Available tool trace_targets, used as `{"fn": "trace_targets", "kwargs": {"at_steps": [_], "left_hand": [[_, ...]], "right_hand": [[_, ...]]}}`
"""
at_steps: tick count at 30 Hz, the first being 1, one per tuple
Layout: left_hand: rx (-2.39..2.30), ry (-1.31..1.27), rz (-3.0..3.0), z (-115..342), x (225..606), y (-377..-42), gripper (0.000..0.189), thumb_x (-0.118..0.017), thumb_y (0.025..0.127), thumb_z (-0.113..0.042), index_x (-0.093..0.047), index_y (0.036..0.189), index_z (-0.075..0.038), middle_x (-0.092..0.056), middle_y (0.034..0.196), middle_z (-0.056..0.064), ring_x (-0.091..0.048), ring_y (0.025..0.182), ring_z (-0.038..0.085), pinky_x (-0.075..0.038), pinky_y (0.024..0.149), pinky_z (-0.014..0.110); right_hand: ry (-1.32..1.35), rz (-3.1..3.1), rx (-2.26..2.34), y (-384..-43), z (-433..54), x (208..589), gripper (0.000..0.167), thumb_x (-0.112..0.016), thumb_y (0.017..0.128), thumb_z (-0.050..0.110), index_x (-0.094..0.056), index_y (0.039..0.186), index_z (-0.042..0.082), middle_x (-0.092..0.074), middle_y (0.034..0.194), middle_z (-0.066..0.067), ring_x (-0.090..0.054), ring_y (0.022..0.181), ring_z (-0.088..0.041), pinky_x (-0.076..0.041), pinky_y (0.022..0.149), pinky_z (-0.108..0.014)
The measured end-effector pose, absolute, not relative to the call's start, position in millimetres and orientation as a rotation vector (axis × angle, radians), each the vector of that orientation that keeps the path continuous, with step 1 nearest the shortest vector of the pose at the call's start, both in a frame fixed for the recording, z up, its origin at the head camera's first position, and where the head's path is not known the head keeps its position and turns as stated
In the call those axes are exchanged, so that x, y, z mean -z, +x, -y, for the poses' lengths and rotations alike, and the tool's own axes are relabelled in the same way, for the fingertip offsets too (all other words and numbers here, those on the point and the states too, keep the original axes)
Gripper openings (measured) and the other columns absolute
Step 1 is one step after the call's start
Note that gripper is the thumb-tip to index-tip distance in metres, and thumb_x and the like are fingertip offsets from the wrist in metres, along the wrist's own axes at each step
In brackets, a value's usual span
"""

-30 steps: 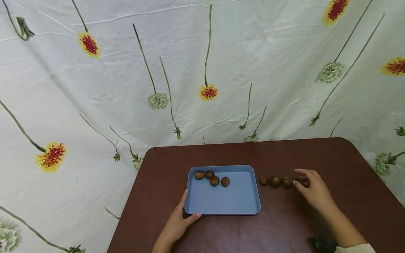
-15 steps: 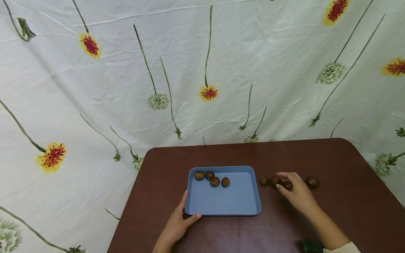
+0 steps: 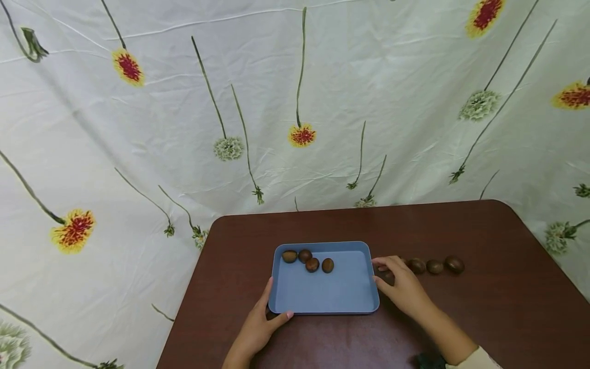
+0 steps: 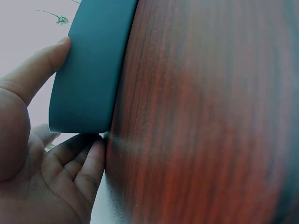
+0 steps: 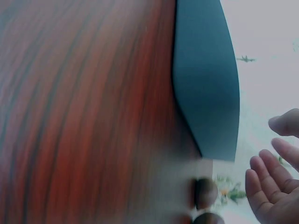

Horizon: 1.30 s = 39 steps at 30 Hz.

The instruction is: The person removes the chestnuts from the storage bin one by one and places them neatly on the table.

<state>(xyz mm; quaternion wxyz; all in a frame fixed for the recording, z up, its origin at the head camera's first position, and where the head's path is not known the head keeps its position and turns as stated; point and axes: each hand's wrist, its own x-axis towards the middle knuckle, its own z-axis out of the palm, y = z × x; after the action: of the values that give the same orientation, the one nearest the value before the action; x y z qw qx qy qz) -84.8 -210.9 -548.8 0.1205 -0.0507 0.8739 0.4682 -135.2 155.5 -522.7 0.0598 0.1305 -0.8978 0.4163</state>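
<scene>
A blue rectangular tray (image 3: pixel 345 294) lies on the brown table with several round brown nut-like things (image 3: pixel 312 265) near its far left corner. My left hand (image 3: pixel 255 320) holds the tray's near left corner, thumb along the front wall and fingers at the left side. My right hand (image 3: pixel 405 292) is beside the tray's right edge, fingers loosely bent and apart. In the right wrist view nothing is between its fingers (image 5: pixel 275 179). Several more brown round things (image 3: pixel 435 266) stand in a row right of the tray. The right hand partly hides those closest to the tray.
The dark wood table (image 3: pixel 322 341) has rounded far corners. Behind it hangs a white cloth (image 3: pixel 258 61) printed with flowers. A dark object (image 3: pixel 430 360) shows at the right wrist by the pale sleeve (image 3: pixel 475 360).
My right hand has moved left along the row of brown things to the tray's right edge, uncovering those at the right end. The left hand and tray have stayed put.
</scene>
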Motion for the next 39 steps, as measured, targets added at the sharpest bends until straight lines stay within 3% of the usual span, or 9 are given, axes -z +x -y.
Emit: {"fn": "trace_targets", "kwargs": {"at_steps": [7,24,39], "left_hand": [[-1.369,-0.169,-2.536,211,548,-84,0.108,-0.079,0.084,-0.052,-0.010,0.165,-0.030,-0.022,0.168,0.017,-0.034,0.149,0.045,-0.033,0.114,0.067],[-1.349,-0.177,-2.545,213,552,-86,0.109,-0.078,0.083,-0.055,-0.009,0.164,-0.033,-0.023,0.168,0.016,-0.029,0.151,0.045,-0.031,0.114,0.068],[-1.321,-0.189,-2.548,212,551,-87,0.109,-0.078,0.082,-0.057,-0.009,0.164,-0.035,-0.024,0.168,0.016,-0.029,0.151,0.046,-0.032,0.112,0.070]], "right_hand": [[0.475,2.679,-1.289,-137,-128,525,0.038,-0.078,0.087,0.004,-0.068,0.124,0.007,-0.066,0.116,-0.008,-0.063,0.101,-0.023,-0.056,0.084,-0.033],[0.416,2.735,-1.373,-153,-72,540,0.038,-0.077,0.087,0.006,-0.068,0.124,0.008,-0.064,0.115,-0.007,-0.063,0.098,-0.022,-0.054,0.081,-0.030],[0.350,2.834,-1.375,-171,-55,552,0.049,-0.076,0.088,0.009,-0.060,0.134,0.002,-0.060,0.125,-0.014,-0.066,0.104,-0.024,-0.058,0.087,-0.039]]}}
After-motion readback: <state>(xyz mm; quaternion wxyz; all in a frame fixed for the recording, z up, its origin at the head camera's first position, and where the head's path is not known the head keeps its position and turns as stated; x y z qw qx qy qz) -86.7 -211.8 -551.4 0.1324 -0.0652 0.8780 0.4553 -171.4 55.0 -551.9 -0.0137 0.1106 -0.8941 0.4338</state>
